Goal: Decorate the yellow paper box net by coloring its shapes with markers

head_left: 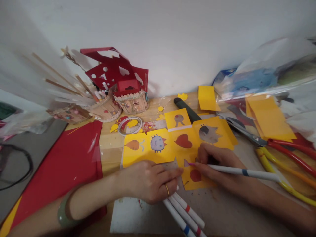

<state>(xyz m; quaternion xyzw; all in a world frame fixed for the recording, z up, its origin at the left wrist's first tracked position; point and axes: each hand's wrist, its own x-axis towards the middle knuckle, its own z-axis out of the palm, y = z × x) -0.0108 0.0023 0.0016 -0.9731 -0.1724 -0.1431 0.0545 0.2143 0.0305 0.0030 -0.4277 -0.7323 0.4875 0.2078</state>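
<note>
My right hand (217, 161) pinches a white felt-tip pen (247, 172) with a blue band. Its purple tip touches a small cut-out in a yellow paper strip (161, 158), above a red round drawing (195, 175). My left hand (153, 179), with a ring and a green bangle, is curled over three white felt-tip pens (184, 214) with blue and red bands. Its index fingertip rests at the strip's edge. Cut-outs on the strip show a carrot (133, 144), a smiling purple face (157, 143), a red heart (184, 141) and a grey shape (209, 133).
Red-handled scissors (291, 148) and a yellow-handled tool (271, 164) lie at the right. A tape roll (130, 126) and yellow scraps sit behind the strip. Decorated pots (133, 103) hold sticks and red cut paper. Red sheets (66, 158) lie left; grey board (133, 217) lies underneath.
</note>
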